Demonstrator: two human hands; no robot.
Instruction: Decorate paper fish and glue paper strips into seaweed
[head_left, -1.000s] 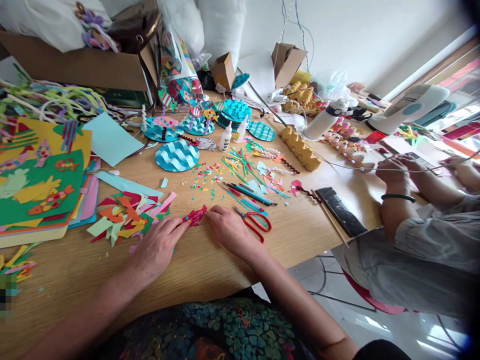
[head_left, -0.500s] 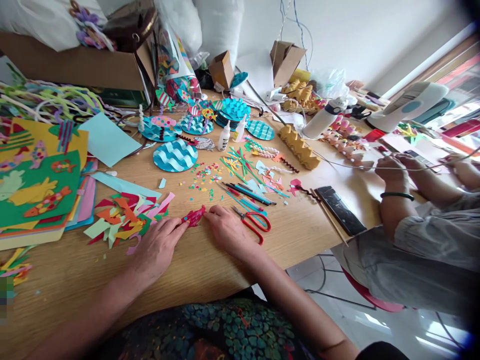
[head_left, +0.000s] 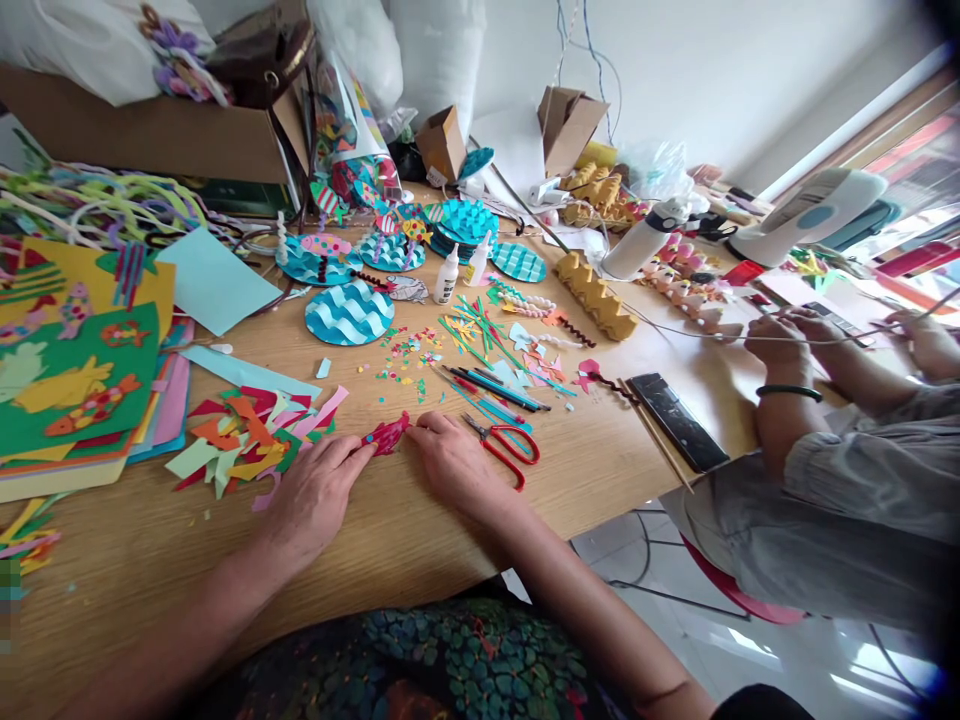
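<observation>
A small crimson paper fish (head_left: 388,437) with coloured dots lies between my two hands at the near part of the table. My left hand (head_left: 319,488) pinches its left end, thumb and fingers together. At the tail, my right hand (head_left: 450,458) has its fingertips closed on the paper; part of the tail is hidden by them. Red-handled scissors (head_left: 514,443) rest just right of my right hand. Beyond the fish, tiny coloured paper dots (head_left: 409,355) are scattered, beside several pencils and brushes (head_left: 499,388).
Cut paper scraps (head_left: 251,435) lie left of my hands, near stacked coloured sheets (head_left: 161,400). Blue wavy discs (head_left: 349,313) and glue bottles (head_left: 447,275) stand further back. A black case (head_left: 677,422) lies to the right, near another person's hands (head_left: 780,335). A white bottle (head_left: 646,238) leans behind.
The view has shifted very slightly. Both hands stay on the fish in nearly the same pose, with no other visible movement.
</observation>
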